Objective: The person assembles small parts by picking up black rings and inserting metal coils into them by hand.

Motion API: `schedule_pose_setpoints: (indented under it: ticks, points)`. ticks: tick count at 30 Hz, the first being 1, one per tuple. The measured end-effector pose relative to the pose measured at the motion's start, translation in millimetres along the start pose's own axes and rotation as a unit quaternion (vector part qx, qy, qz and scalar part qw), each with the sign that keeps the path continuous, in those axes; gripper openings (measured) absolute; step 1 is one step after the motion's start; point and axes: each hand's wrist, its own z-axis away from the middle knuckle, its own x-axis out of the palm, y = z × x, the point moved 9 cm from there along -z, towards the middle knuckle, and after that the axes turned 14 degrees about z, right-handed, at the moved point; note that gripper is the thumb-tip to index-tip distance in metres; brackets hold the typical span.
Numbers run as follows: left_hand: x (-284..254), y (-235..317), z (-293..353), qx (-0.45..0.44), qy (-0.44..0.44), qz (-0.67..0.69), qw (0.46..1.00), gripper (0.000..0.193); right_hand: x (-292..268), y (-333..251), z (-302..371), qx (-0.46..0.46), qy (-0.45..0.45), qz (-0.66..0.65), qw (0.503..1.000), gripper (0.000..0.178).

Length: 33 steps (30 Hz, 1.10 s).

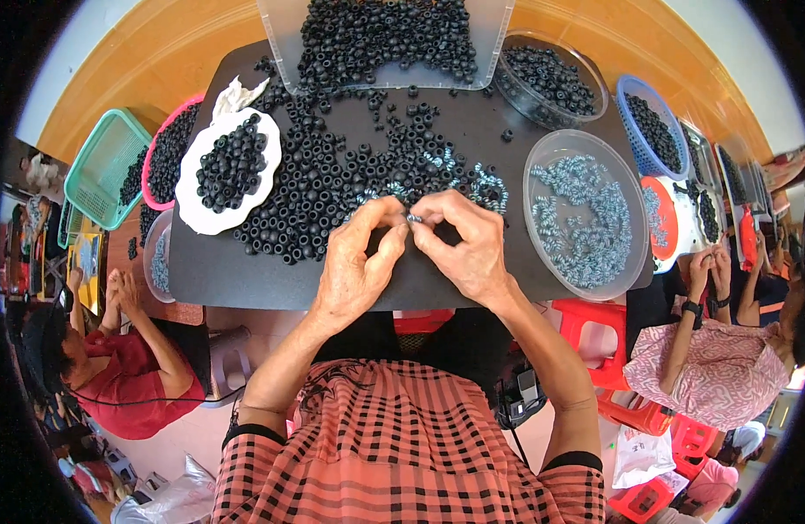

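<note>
My left hand [364, 253] and my right hand [465, 246] meet above the near part of the dark table, fingertips almost touching. The left thumb and forefinger pinch a small dark part, mostly hidden. Between the right thumb and forefinger a bluish-grey bit shows, which looks like a small coil spring. Just beyond my hands lies a broad spread of black ring-shaped plastic parts [311, 188]. Some loose bluish-grey coil springs [487, 188] lie among them. To the right, a round clear tray [536, 229] holds many more springs.
A white scalloped plate [199, 217] with black parts stands at the left. A large clear bin [280, 52] and a clear bowl [529, 109] at the back hold more. Green [97, 188] and blue baskets [631, 96] flank the table. People sit at both sides near red stools [586, 327].
</note>
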Motion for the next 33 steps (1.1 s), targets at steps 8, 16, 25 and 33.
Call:
schedule_pose_setpoints:
  ticks: [8,16,25,33]
  points:
    - [-2,-27,12,-0.102,0.016,0.172,0.98,0.012,4,-8,9,-0.001,-0.017,-0.027,0.999,0.02]
    - [-3,-22,13,-0.069,0.021,0.094,0.993,0.011,2,-2,9,0.024,-0.024,-0.073,0.997,0.016]
    - [2,-8,16,-0.038,0.02,-0.023,0.999,0.023,1,5,13,0.056,-0.011,-0.095,0.994,0.01]
    - [6,4,15,0.033,-0.004,-0.102,0.994,0.02,3,6,13,0.05,-0.022,-0.12,0.991,0.01]
